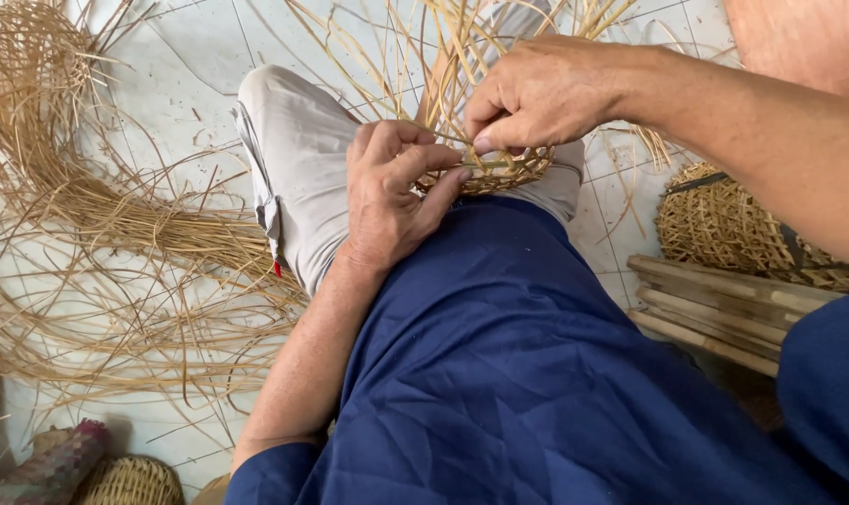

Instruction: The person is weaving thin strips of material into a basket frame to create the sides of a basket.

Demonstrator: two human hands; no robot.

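A small woven basket, pale straw in colour with an open lattice weave, rests on the person's knee. Only its rounded lower rim shows below the hands. Loose strips rise from it and fan out towards the top of the view.

The left hand curls against the basket's left side, its fingers bent and closed together, with the thumb pressing on the rim. The right hand comes over from the right and covers the top of the basket. Its fingers are pinched shut, seemingly on a thin strip, though the strip is hard to make out under the knuckles.

The basket sits between the two hands, touching both, just beneath the right hand and beside the left thumb.

On the tiled floor to the left lies a heap of straw. To the right a finished basket sits on wooden slats.
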